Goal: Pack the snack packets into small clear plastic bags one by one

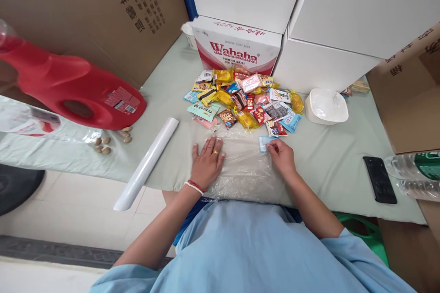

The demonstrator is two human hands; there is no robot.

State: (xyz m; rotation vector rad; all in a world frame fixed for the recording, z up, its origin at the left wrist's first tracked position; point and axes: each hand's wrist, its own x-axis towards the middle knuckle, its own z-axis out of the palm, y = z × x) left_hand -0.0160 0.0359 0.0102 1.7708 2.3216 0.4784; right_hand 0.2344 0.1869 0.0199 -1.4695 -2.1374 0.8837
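My left hand [208, 161] lies flat with fingers spread on the left side of a clear plastic film [245, 165], which is stretched over the cloth near the table's front edge. Above the film's right side, my right hand [282, 158] pinches a small light-blue packet [263, 143] between thumb and fingers. Just beyond both hands is a heap of wrapped snacks [239, 99] in yellow, red, pink and blue. A white roll [147, 165] rests diagonally to the left, its near end sticking out past the table edge.
At the left stand a red jug [82, 89] and several small brown nuts [102, 145]. Behind the heap is a Wahaha carton [237, 48]. To the right are a white bowl [326, 107], a black phone [379, 179] and plastic bottles [405, 167].
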